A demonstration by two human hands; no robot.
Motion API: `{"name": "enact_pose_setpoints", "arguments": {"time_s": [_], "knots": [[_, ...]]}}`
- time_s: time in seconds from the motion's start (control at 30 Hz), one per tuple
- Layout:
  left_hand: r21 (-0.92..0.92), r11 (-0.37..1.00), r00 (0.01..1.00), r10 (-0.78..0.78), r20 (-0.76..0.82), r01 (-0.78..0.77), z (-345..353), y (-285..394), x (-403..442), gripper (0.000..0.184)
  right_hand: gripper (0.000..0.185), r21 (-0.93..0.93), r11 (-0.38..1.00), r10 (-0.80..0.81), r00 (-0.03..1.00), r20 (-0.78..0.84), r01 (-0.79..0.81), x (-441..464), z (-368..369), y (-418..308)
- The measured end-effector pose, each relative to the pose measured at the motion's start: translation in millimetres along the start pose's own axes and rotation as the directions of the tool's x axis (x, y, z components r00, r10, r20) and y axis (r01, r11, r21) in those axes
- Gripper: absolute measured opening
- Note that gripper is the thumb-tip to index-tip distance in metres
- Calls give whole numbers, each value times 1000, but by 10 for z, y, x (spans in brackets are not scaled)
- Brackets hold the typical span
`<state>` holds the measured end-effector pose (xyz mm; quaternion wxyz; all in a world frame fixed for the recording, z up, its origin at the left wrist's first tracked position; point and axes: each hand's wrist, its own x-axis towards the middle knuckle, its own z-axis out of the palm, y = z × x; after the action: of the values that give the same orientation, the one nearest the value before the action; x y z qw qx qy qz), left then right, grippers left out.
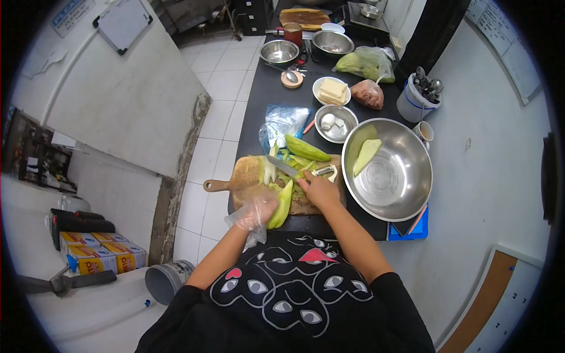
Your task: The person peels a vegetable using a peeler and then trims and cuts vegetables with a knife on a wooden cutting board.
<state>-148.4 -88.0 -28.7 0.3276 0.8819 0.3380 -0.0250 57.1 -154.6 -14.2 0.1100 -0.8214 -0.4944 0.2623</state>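
Observation:
My right hand (319, 190) is closed round the handle of a knife (283, 167), its blade pointing left over the cutting board (240, 169). My left hand (259, 210), in a clear plastic glove, grips a long pale-green vegetable piece (283, 206) at the board's front edge; the fingers are partly hidden by the glove. Green peelings and scraps (299, 160) lie across the board. Behind them rests another long green piece (307, 148). A white-handled peeler (325, 171) sits beside my right hand.
Right of the board stands a large steel bowl (406, 188) with one pale-green piece (367, 156) in it. Beyond are a small bowl (336, 136) with white pieces, a bowl of yellowish blocks (332, 90), a bagged green vegetable (362, 63) and a utensil bucket (415, 103).

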Motion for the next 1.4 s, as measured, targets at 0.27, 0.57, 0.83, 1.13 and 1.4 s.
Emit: {"name": "enact_pose_setpoints", "arguments": {"time_s": [0.27, 0.57, 0.83, 1.13, 1.4], "knots": [[-990, -73, 872, -468, 143, 123, -198, 66, 70, 39, 44, 164, 982, -104, 994, 41, 96, -497, -159, -127], [-994, 39, 858, -510, 64, 98, 159, -131, 220, 34, 45, 77, 990, -116, 993, -10, 117, -707, -133, 12], [-978, 129, 857, -511, 74, 161, 175, -143, 231, 32, 48, 42, 987, -149, 985, -89, 153, -502, -117, -126], [-978, 187, 929, -371, 13, 88, 283, 70, 62, 40, 49, 31, 996, -79, 995, -62, 81, -77, -31, -148], [-892, -385, 893, -276, 357, 238, -77, 86, -39, 45, 43, 197, 968, -168, 984, 63, 153, -543, -193, -201]]}}
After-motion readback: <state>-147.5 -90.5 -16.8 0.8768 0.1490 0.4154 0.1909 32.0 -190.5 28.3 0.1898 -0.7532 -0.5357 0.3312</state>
